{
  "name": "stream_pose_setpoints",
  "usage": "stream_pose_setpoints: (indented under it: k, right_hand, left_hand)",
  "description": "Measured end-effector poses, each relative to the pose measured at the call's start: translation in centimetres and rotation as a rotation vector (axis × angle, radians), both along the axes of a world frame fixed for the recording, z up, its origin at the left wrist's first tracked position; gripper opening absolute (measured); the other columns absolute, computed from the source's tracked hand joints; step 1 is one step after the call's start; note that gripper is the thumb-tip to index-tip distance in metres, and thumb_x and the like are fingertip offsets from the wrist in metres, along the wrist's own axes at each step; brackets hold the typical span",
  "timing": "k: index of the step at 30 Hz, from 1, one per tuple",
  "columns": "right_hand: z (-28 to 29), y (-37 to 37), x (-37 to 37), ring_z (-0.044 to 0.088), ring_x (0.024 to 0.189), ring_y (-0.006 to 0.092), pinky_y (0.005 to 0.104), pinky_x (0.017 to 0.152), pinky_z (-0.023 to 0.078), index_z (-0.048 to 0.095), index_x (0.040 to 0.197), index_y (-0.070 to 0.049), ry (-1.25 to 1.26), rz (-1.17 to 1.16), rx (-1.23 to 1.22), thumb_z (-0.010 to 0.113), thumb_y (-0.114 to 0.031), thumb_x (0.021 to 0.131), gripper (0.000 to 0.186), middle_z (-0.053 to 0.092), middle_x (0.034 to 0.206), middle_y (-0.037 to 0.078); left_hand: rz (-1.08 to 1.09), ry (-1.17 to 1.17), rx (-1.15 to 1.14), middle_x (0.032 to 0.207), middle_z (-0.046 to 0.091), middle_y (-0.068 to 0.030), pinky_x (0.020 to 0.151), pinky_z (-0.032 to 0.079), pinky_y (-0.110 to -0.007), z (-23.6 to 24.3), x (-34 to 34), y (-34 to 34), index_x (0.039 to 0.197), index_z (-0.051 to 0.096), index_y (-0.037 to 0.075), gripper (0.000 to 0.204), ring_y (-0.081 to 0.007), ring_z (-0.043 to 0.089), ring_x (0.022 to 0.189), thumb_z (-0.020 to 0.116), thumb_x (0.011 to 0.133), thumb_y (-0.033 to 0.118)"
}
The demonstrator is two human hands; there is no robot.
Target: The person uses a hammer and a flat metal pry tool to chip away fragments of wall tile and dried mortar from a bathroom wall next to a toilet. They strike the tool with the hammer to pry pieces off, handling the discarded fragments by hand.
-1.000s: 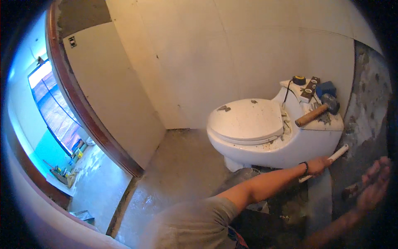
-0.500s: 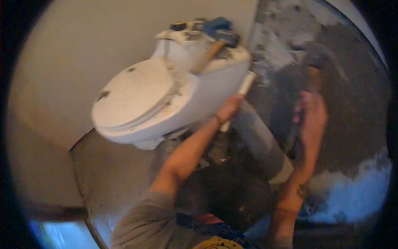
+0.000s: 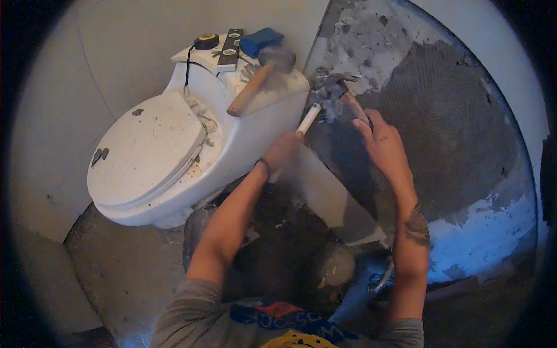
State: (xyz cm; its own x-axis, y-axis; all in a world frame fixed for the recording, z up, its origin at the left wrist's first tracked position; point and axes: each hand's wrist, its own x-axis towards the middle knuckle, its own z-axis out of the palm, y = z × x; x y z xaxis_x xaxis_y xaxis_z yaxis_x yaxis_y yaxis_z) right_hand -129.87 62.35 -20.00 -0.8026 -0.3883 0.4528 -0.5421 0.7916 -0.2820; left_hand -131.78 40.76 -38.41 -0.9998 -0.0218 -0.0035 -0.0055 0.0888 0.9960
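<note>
My right hand [image 3: 384,145] is closed round the wooden handle of a hammer [image 3: 355,108]. Its metal head is over the rough patch of mortar beside the toilet tank. My left hand [image 3: 284,152] grips a narrow white bar [image 3: 309,119], whose upper end points at the hammer head. Below that hand a long pale tile strip [image 3: 333,203] slants down to the right. The white toilet [image 3: 255,139] stands to the left with its lid down. A mallet [image 3: 252,90] with a wooden handle lies on the tank.
On the tank sit a tape measure [image 3: 206,41], a small spirit level [image 3: 230,51] and a blue sponge [image 3: 261,42]. Crumbs of mortar dot the toilet lid [image 3: 151,145]. Combed grey mortar [image 3: 441,116] covers the surface to the right. Walls enclose the left and far right.
The hammer in my right hand has swung left, to the rough mortar near the white bar's end. My left hand keeps its grip. The whole view has shifted, with the toilet further left.
</note>
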Motion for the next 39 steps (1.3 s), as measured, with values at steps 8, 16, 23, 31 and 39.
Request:
stream_pose_setpoints:
  k: [8, 16, 23, 31, 39]
  right_hand:
    - [-1.8, -1.3, -0.5, 0.060, 0.075, 0.0431, 0.0527, 0.064, 0.047, 0.049, 0.110, -0.009, 0.153, 0.003, 0.121, 0.051, -0.036, 0.091, 0.033, 0.063, 0.082, 0.022]
    - [-3.6, -0.4, -0.9, 0.061, 0.077, 0.0434, 0.0530, 0.065, 0.048, 0.049, 0.109, -0.009, 0.092, -0.057, 0.069, 0.052, -0.034, 0.091, 0.031, 0.064, 0.085, 0.022]
    - [0.2, -1.2, 0.9, 0.060, 0.079, 0.0437, 0.0513, 0.068, 0.048, 0.050, 0.113, -0.007, 0.176, 0.005, -0.053, 0.053, -0.029, 0.090, 0.032, 0.063, 0.089, 0.023]
    - [-1.7, -1.7, 1.5, 0.061, 0.077, 0.0423, 0.0451, 0.065, 0.047, 0.052, 0.111, -0.005, 0.250, 0.107, -0.163, 0.058, -0.028, 0.089, 0.032, 0.062, 0.083, 0.023]
    - [-4.1, -0.8, -1.9, 0.060, 0.079, 0.0436, 0.0502, 0.067, 0.047, 0.050, 0.109, -0.007, 0.090, -0.036, 0.030, 0.054, -0.032, 0.091, 0.031, 0.063, 0.086, 0.024]
  left_hand:
    - [0.077, 0.175, -0.321, 0.085, 0.056, -0.0078, 0.076, 0.043, -0.039, -0.2, -0.4, -0.3, 0.096, 0.056, 0.003, 0.044, -0.0216, 0.052, 0.080, 0.038, 0.096, 0.043]
    - [0.034, 0.200, -0.141, 0.072, 0.047, 0.0003, 0.057, 0.037, -0.029, -2.0, -1.3, -0.1, 0.096, 0.054, 0.008, 0.043, -0.0125, 0.043, 0.064, 0.042, 0.093, 0.049]
    - [0.015, 0.112, -0.046, 0.069, 0.043, 0.0040, 0.051, 0.032, -0.026, -2.4, -2.6, -1.0, 0.089, 0.054, 0.012, 0.038, -0.0085, 0.039, 0.060, 0.044, 0.093, 0.049]
    - [0.086, 0.162, -0.178, 0.071, 0.046, 0.0015, 0.056, 0.035, -0.029, -2.2, -1.9, -0.9, 0.088, 0.053, 0.007, 0.046, -0.0129, 0.040, 0.063, 0.043, 0.092, 0.051]
    - [0.000, 0.126, -0.445, 0.076, 0.055, -0.0135, 0.069, 0.042, -0.040, -0.8, -2.3, -2.2, 0.092, 0.053, 0.001, 0.051, -0.0267, 0.051, 0.072, 0.037, 0.094, 0.049]
